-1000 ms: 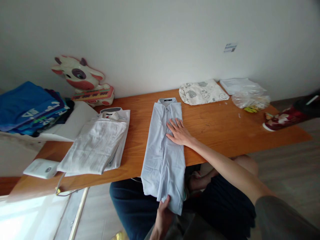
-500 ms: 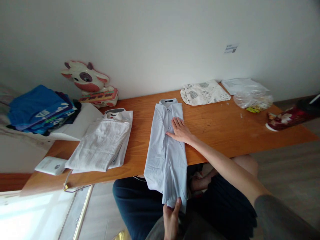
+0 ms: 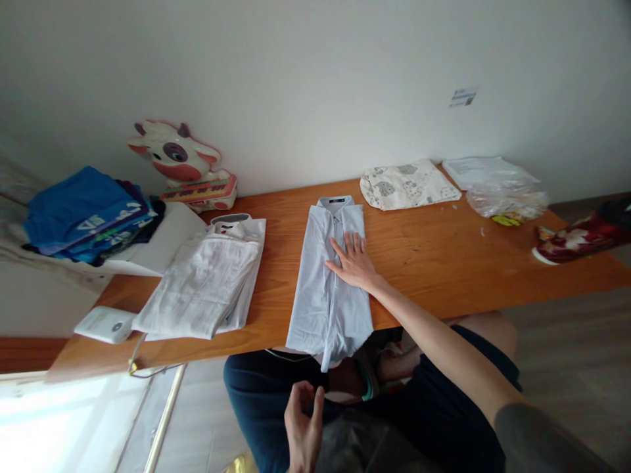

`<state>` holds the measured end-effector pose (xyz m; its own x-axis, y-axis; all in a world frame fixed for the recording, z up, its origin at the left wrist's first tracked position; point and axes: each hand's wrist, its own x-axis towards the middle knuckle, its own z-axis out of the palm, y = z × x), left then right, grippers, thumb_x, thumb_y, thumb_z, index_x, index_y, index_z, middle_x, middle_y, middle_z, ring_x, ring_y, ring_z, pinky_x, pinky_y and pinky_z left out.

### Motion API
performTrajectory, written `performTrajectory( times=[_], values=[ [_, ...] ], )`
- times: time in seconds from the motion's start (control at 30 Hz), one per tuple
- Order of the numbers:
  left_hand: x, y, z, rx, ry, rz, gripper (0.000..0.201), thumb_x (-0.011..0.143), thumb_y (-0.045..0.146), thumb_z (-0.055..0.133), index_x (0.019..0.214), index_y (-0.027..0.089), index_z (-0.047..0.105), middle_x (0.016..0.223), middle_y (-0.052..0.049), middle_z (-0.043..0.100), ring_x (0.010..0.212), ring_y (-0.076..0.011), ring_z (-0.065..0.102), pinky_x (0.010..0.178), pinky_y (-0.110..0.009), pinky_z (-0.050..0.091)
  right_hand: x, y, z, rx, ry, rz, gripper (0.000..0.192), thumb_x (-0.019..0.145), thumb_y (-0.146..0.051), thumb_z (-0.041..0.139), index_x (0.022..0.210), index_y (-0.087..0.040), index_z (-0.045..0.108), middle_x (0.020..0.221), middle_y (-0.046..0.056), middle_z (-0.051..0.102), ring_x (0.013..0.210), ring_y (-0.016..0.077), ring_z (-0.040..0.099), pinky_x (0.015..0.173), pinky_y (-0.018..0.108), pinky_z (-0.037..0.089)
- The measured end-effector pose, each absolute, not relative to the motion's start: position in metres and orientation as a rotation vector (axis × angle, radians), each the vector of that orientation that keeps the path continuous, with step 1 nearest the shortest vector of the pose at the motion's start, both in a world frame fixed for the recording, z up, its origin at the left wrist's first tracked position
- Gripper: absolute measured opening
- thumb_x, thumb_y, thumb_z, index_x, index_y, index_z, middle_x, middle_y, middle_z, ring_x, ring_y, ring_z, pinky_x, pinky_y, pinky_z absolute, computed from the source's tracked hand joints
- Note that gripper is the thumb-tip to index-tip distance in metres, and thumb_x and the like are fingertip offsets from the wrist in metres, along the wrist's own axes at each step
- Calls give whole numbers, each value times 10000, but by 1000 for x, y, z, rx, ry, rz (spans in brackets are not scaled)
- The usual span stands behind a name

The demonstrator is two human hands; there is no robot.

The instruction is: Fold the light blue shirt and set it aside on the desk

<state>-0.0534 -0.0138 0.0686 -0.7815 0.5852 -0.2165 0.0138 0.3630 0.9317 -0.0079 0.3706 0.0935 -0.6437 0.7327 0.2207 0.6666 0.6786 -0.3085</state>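
A light blue collared shirt (image 3: 315, 289), folded long and narrow, lies front up on the wooden table, collar toward the wall. Its lower end sags over the table's front edge. Flat on the shirt's chest rests my right hand (image 3: 353, 264), fingers spread. My left hand (image 3: 303, 427) hovers above my lap, below the shirt's hem and apart from it; its fingers are loosely bent, the thumb stands away, and no object shows in it. To the left lie folded white shirts (image 3: 197, 282) in a stack.
Blue and dark folded clothes (image 3: 83, 217) sit on a white box at left, beside a cow toy (image 3: 180, 164). A white device (image 3: 106, 324) with a cable lies near the front edge. At right are a patterned cloth (image 3: 409, 185), a plastic bag (image 3: 507, 202) and a red tumbler (image 3: 576, 236).
My left hand has let go of the shirt's lower end and moved left. That end now hangs shorter at the table edge. My right hand stays on the shirt, its fingers spread wider.
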Motion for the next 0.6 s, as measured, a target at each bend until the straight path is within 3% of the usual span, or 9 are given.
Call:
performTrajectory(
  times=[0.07, 0.13, 0.2, 0.3, 0.43, 0.6],
  values=[
    [-67, -5, 90, 726, 2124, 1491, 412, 827, 600, 831, 769, 215, 696, 725, -29, 636, 703, -208, 590, 690, -313, 488, -7, 371, 93, -1110, -2575, 287, 795, 1062, -664, 386, 1751, -292, 249, 1817, 62, 119, 1670, 455, -35, 1325, 732, 0],
    [-78, 21, 114, 968, 2092, 1535, 308, 914, 525, 762, 855, 223, 747, 860, -75, 716, 837, -255, 665, 802, -358, 538, -6, 372, 95, -1114, -2586, 271, 722, 1084, -540, 374, 1748, -278, 266, 1819, 52, 106, 1671, 452, -18, 1327, 724, 16],
    [-86, 59, 133, 1266, 2062, 1497, 242, 1007, 431, 657, 1075, 235, 780, 1107, -115, 768, 1100, -304, 703, 998, -436, 543, -6, 373, 98, -1118, -2589, 252, 701, 1084, -468, 379, 1744, -254, 280, 1819, 61, 107, 1672, 450, 12, 1330, 712, 48],
    [-93, 120, 144, 1609, 2074, 1318, 431, 1070, 353, 556, 1465, 202, 639, 1493, -162, 663, 1481, -346, 542, 1215, -548, 438, -5, 370, 104, -1104, -2571, 225, 696, 1096, -441, 357, 1747, -210, 266, 1817, 96, 93, 1679, 417, 68, 1344, 662, 102],
    [-97, 164, 133, 1883, 2239, 952, 567, 1090, 346, 506, 1624, 158, 471, 1689, -167, 480, 1634, -362, 328, 1308, -633, 307, -5, 366, 106, -1033, -2639, 157, 682, 1122, -494, 299, 1732, -188, 310, 1811, 120, 136, 1687, 365, 89, 1357, 621, 92],
    [-96, 162, 129, 2008, 2307, 601, 609, 1092, 350, 478, 1680, 218, 388, 1769, -81, 348, 1675, -330, 210, 1351, -627, 237, -8, 372, 103, -1055, -2714, 180, 892, 1045, -768, 382, 1752, -243, 238, 1812, 162, 97, 1672, 430, 104, 1332, 666, 113]
  ],
)
